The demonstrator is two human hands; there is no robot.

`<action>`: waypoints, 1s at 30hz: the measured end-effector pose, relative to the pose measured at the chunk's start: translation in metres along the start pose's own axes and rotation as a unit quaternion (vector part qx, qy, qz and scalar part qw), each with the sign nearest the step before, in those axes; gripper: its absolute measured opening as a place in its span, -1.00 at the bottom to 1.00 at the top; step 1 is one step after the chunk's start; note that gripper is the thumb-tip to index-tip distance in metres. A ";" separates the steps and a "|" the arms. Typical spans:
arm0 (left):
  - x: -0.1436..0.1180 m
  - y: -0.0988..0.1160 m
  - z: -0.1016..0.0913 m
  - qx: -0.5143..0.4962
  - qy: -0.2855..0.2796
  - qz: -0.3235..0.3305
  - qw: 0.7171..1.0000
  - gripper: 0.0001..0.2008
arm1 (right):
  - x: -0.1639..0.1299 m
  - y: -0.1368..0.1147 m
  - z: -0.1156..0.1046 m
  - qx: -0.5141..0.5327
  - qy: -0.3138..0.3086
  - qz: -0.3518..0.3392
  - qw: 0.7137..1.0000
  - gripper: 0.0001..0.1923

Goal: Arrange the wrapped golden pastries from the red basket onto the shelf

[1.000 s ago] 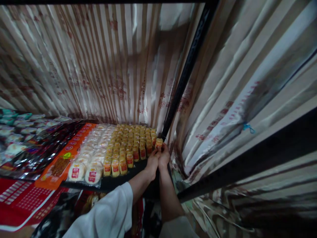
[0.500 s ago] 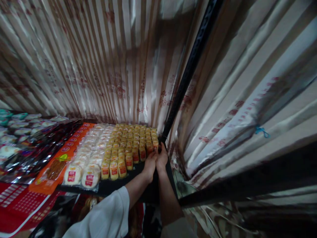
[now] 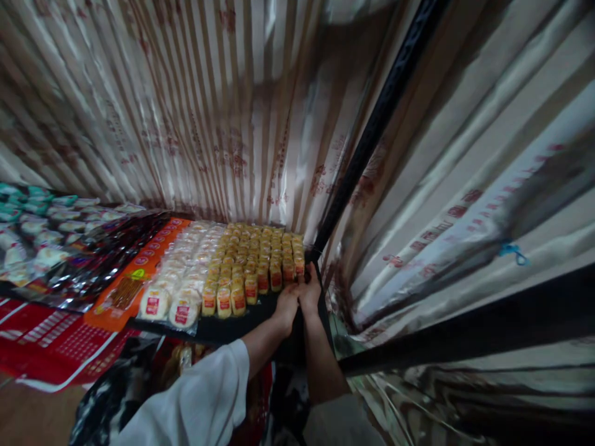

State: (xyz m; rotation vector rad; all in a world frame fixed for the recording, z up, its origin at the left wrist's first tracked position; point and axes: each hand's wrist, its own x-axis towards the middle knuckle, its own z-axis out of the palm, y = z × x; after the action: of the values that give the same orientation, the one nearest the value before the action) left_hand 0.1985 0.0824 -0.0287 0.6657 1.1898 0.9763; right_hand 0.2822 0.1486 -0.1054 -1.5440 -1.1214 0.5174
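And down comes your small yellow plastic-wrapped pack (image 3: 299, 267) below mid-frame, seemingly completing its row, bare left hand (image 3: 287, 305) and right hand (image 3: 310, 293) together, grip unclear.

Your left hand (image 3: 287, 305) and right hand (image 3: 310, 296) meet near the right edge of the shelf (image 3: 260, 319), just beside rows of yellow packets (image 3: 251, 260).

A head-worn camera looks forward, down onto the shelf (image 3: 223, 328).

Yellow packets (image 3: 253, 263) (red-labelled) stand in close rows on the black shelf (image 3: 260, 314).
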 end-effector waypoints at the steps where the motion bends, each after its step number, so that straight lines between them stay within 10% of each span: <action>1: -0.004 -0.001 -0.002 0.004 0.006 -0.006 1.000 -0.69 | -0.002 -0.004 -0.001 -0.005 -0.006 0.004 1.000 -0.39; 7: -0.029 -0.021 -0.029 0.006 0.056 -0.031 0.998 -0.80 | -0.026 -0.036 -0.009 -0.026 0.008 0.030 0.999 -0.50; 13: -0.091 -0.079 -0.100 -0.041 0.048 -0.048 0.997 -0.90 | -0.104 -0.077 -0.024 0.093 0.009 0.008 0.996 -0.59; 21: -0.133 -0.126 -0.210 0.091 0.205 -0.078 0.971 -0.92 | -0.242 -0.067 -0.004 0.064 -0.331 -0.016 0.941 -0.72; 24: -0.122 -0.121 -0.240 0.277 0.252 -0.100 0.922 -0.82 | -0.271 -0.043 0.027 0.056 -0.434 0.048 0.898 -0.75; 30: -0.093 -0.097 -0.282 0.678 0.208 -0.044 0.704 -0.64 | -0.296 0.006 0.068 -0.001 -0.492 0.108 0.864 -0.84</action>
State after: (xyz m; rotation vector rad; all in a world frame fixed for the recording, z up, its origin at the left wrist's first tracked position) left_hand -0.0534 -0.0617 -0.1457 1.5480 2.3080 -0.0592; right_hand 0.0948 -0.0702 -0.2013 -1.4057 -1.6877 1.5753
